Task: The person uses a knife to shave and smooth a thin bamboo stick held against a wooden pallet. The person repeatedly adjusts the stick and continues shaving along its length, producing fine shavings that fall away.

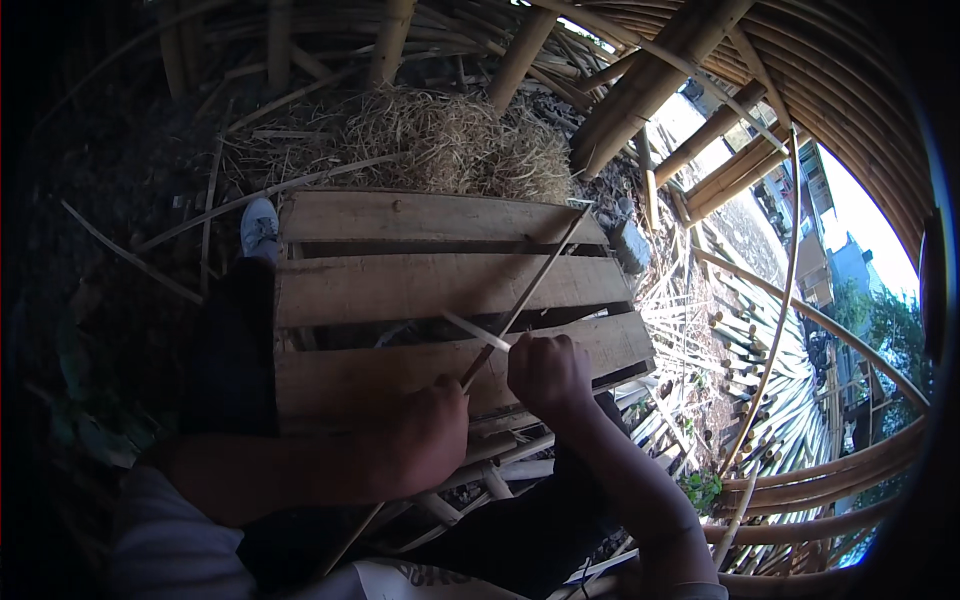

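Observation:
A long, thin bamboo strip [540, 275] slants over the wooden slatted crate [400, 290] in front of me. My left hand [430, 435] is closed around this strip, and its lower end shows again below my wrist. My right hand [550, 375] makes a fist just right of the strip. From that fist a narrow, pale, blade-like tool [475, 330] sticks out to the upper left and crosses the strip. Its handle is hidden inside my fingers. Both hands are above the crate's near slat.
A heap of dry shavings [450, 140] lies beyond the crate. Bamboo posts [640, 90] stand behind it, with a curved bamboo structure [850, 100] at upper right. Many cut bamboo pieces [780, 390] are stacked on the right. My shoe [259, 225] is left of the crate.

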A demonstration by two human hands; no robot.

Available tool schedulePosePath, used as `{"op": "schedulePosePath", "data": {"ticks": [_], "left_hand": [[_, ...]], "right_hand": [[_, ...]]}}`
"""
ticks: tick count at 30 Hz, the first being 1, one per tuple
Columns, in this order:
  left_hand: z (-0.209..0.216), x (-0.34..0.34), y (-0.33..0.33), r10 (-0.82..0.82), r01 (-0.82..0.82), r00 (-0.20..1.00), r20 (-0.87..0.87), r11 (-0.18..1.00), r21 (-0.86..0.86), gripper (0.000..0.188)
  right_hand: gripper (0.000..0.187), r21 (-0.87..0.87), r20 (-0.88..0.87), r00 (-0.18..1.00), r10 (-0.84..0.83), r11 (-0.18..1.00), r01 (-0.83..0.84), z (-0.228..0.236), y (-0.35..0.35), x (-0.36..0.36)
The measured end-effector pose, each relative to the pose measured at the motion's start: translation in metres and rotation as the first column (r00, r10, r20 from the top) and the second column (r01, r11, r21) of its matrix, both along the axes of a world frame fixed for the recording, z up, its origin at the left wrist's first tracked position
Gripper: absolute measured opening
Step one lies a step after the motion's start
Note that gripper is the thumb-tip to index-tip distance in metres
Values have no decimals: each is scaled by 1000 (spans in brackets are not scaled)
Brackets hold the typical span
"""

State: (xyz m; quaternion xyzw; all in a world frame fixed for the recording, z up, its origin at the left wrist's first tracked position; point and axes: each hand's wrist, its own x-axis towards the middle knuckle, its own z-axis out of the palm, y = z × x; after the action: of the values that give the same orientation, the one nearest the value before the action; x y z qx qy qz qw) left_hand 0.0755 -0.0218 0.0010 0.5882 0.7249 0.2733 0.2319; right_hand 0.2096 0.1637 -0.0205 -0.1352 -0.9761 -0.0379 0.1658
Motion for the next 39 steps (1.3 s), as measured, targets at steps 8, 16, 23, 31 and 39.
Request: {"op": "schedulePosePath", "data": {"ticks": [8, 16, 23, 31, 39], "left_hand": [[9, -4, -5, -2, 7, 999, 40, 994, -113, 26], [4, -1, 0, -277, 250, 858, -433, 961, -119, 27], [-14, 7, -3, -87, 112, 965, -246, 989, 93, 29], [0, -1, -11, -200, 187, 878, -436, 980, -72, 24], [-30, 16, -7, -66, 99, 937, -343, 992, 79, 25]], "right_hand": [[16, 347, -129, 963, 236, 921, -179, -4, 4, -10], [20, 454, -126, 965, 228, 879, -148, -6, 35, -11], [16, 172, 109, 987, -118, 980, 98, 5, 68, -3], [21, 457, -44, 991, 123, 885, -89, 10, 22, -23], [21, 511, -77, 979, 187, 851, -122, 9, 30, -22]]}}
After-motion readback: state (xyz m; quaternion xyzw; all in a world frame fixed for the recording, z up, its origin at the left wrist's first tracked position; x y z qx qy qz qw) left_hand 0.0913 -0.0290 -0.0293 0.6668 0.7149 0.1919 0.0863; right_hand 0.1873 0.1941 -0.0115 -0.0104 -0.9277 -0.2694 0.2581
